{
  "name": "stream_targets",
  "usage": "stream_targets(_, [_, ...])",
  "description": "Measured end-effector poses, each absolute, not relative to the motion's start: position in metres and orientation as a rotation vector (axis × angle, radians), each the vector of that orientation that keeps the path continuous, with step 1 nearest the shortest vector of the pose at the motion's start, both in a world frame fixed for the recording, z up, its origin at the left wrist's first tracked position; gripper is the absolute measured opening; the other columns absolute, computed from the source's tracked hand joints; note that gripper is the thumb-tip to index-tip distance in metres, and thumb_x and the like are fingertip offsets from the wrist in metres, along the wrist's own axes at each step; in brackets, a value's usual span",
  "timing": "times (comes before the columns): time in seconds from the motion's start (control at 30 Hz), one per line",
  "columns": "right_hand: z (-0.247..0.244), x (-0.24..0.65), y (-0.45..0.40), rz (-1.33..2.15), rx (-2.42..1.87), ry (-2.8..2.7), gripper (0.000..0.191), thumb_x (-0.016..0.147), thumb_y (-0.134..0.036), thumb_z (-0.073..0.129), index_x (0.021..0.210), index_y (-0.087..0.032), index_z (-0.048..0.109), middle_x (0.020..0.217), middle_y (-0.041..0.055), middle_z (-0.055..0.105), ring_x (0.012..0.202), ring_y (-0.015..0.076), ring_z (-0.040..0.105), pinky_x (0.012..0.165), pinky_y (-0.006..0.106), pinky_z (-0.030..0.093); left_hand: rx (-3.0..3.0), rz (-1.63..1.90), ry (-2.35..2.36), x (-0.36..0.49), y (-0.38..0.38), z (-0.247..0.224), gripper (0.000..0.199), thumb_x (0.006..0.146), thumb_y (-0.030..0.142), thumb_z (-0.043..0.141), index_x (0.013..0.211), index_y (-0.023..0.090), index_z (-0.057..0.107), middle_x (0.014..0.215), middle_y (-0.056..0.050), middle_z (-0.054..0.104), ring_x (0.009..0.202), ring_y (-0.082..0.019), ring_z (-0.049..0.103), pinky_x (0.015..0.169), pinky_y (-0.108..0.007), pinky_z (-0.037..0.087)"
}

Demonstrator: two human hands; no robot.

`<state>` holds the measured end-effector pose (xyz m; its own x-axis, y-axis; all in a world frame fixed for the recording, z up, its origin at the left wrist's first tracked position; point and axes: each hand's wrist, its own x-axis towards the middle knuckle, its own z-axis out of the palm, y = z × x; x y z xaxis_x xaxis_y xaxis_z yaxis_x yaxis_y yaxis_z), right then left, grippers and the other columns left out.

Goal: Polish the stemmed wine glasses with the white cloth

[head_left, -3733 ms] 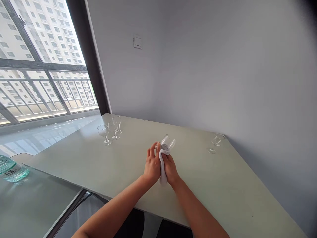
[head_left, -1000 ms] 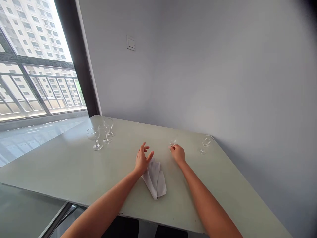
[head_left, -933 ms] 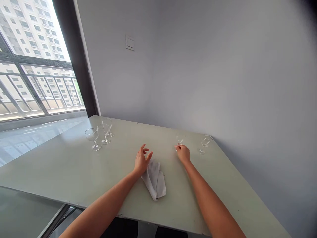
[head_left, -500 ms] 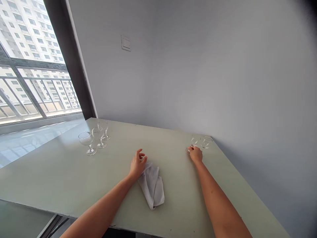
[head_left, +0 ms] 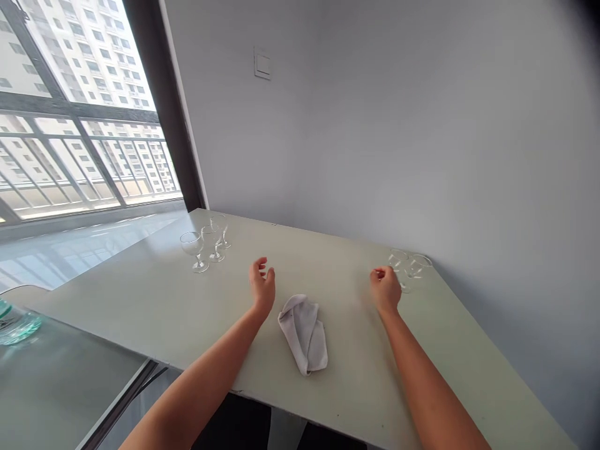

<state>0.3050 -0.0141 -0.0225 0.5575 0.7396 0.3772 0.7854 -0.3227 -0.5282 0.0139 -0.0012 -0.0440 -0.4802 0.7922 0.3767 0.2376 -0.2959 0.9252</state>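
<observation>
On the table, we had the folded pale cloth nearest, lying loose. Farther and left, our left hand was half open, empty. On the right, our right hand curled loosely around nothing we could see, just beside two stemmed glasses; we couldn't tell whether it touched one. Three more glasses stood far left.

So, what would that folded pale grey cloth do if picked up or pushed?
The folded pale grey cloth would likely droop when lifted, since its folds look soft. Pushed, it would probably bunch rather than roll, as its layers lie low and loose.
</observation>
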Motion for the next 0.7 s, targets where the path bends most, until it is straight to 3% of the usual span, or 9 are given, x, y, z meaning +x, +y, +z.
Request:
stream_targets(0.03, [-0.018,0.284,-0.022,-0.059,-2.066,-1.313,0.024,0.08,-0.033,0.04,0.087,-0.018,0.057,0.08,0.0053,0.061,0.068,0.0155,0.054,0.057,0.024,0.033,1.225,1.911,1.559,0.008,0.001,-0.04,0.024,0.073,0.018,0.047,0.096,0.023,0.048,0.103,-0.003,0.052,0.088,-0.014,0.048,0.071,-0.026,0.04])
stream_targets(0.17, [-0.016,0.193,-0.06,0.236,-1.836,-2.048,0.046,0.086,-0.046,0.028,0.061,-0.02,0.056,0.059,0.0022,0.059,0.054,0.0139,0.052,0.05,0.024,0.029,0.88,2.187,1.679,-0.023,0.012,-0.028,0.025,0.073,0.018,0.047,0.097,0.024,0.044,0.101,-0.002,0.047,0.089,-0.012,0.047,0.075,-0.026,0.039])
stream_targets(0.37, [-0.042,0.132,-0.092,0.147,-1.695,-2.298,0.035,0.086,-0.047,0.032,0.091,-0.021,0.056,0.081,0.0044,0.065,0.069,0.0164,0.06,0.055,0.024,0.035,0.326,2.211,2.027,-0.094,0.03,-0.031,0.038,0.075,0.022,0.045,0.11,0.023,0.029,0.115,-0.008,0.035,0.101,-0.015,0.045,0.081,-0.029,0.04])
stream_targets(0.47, [-0.047,0.134,-0.088,0.103,-1.761,-2.305,0.046,0.085,-0.055,0.028,0.087,-0.018,0.056,0.079,0.0077,0.065,0.07,0.0191,0.061,0.056,0.026,0.037,0.347,2.048,2.108,-0.125,0.039,-0.033,0.052,0.073,0.031,0.051,0.116,0.023,0.023,0.122,-0.012,0.032,0.111,-0.021,0.041,0.086,-0.034,0.038])
stream_targets(0.6, [-0.04,0.134,-0.071,0.156,-1.868,-2.32,0.062,0.081,-0.063,0.019,0.076,-0.017,0.06,0.074,0.011,0.066,0.068,0.0222,0.063,0.055,0.028,0.038,0.571,1.905,2.073,-0.151,0.053,-0.027,0.072,0.059,0.037,0.067,0.117,0.02,0.028,0.121,-0.014,0.041,0.114,-0.026,0.041,0.091,-0.037,0.034])
stream_targets(0.7, [-0.037,0.129,-0.06,0.202,-1.954,-2.36,0.057,0.079,-0.063,0.03,0.07,-0.017,0.063,0.076,0.0122,0.067,0.071,0.0232,0.063,0.057,0.028,0.039,0.674,1.809,2.047,-0.161,0.062,-0.023,0.074,0.057,0.034,0.069,0.117,0.019,0.029,0.109,-0.011,0.053,0.105,-0.026,0.049,0.089,-0.037,0.035])
